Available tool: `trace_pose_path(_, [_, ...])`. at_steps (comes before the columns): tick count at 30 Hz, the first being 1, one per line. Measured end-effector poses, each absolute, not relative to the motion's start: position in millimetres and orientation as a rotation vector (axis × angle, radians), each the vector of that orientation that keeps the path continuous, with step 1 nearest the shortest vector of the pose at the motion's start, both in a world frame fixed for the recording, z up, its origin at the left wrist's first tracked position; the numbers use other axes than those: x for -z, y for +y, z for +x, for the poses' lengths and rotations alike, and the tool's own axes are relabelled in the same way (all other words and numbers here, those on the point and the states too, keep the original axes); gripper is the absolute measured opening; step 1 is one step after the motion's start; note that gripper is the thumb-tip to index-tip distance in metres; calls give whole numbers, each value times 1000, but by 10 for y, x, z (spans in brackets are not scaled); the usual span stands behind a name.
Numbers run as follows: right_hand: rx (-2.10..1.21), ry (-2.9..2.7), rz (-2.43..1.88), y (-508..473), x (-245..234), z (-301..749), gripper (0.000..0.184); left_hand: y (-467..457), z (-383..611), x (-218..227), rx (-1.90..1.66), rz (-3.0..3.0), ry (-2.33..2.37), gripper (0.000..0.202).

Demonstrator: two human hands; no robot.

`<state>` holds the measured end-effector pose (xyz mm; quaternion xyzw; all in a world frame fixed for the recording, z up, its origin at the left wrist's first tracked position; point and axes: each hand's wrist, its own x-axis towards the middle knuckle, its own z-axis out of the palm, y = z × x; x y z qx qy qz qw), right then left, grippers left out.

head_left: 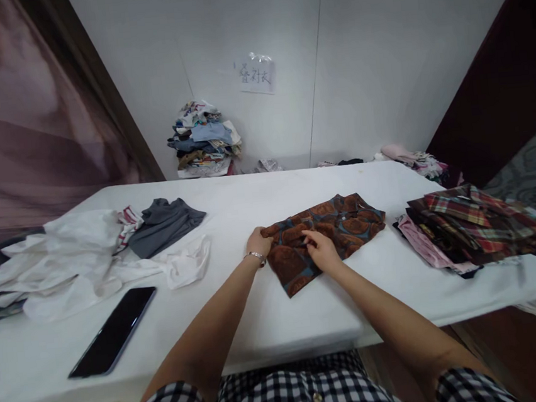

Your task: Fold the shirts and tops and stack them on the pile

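Observation:
A brown and blue patterned shirt [298, 274] lies folded into a long shape on the white table, its collar end pointing right and away from me. At the shirt's left end, my left hand [259, 243] is closed on the edge of the fabric, with a bracelet at the wrist. My right hand [323, 252] rests over the middle of the shirt, fingers curled and the tips pinching at the cloth. Part of the fabric beneath both hands is hidden.
Left on the table [242, 330] are a white garment heap [72, 258], a dark grey garment [163, 223] and a phone [114, 332]. A stack of folded shirts [469, 222] sits right. Behind the table stand a clothes pile [205, 137] and a wall with a paper sign [256, 75].

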<state>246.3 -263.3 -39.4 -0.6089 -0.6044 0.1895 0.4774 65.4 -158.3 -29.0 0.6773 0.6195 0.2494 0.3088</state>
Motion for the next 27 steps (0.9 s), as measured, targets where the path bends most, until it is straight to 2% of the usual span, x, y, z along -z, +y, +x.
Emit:
trace_pose_path(4, [-598, -1127, -1453, -2658, 549, 2752, 30, -1605, 369, 334, -893, 1651, 1637, 45])
trace_pose_path(7, [-689, -1032, -1521, -2723, 563, 2838, 27, -1661, 174, 377, -899, 1506, 1697, 51])
trace_pose_path(12, [-434, -1473, -1462, -2808, 300, 2522, 36, -1777, 110, 387, -910, 1380, 1719, 67])
trace_pose_path(16, [-318, -1819, -1471, -2712, 142, 2178, 52, -1845, 137, 429, -903, 1478, 1704, 84])
trace_pose_path(17, [-354, -1843, -1502, -2653, 148, 2143, 50, -1855, 137, 449, -898, 1517, 1704, 85])
trace_pose_path(21, [-584, -1458, -1644, -2377, 308, 2281, 19, -1870, 112, 508, -897, 1541, 1717, 76])
trace_pose_path(24, [-612, -1143, -1687, -2289, 418, 2498, 22, -1880, 95, 497, -917, 1514, 1707, 73])
trace_pose_path(27, [-561, -1118, -1684, -2389, 380, 2546, 26, -1893, 87, 474, -953, 1492, 1690, 73])
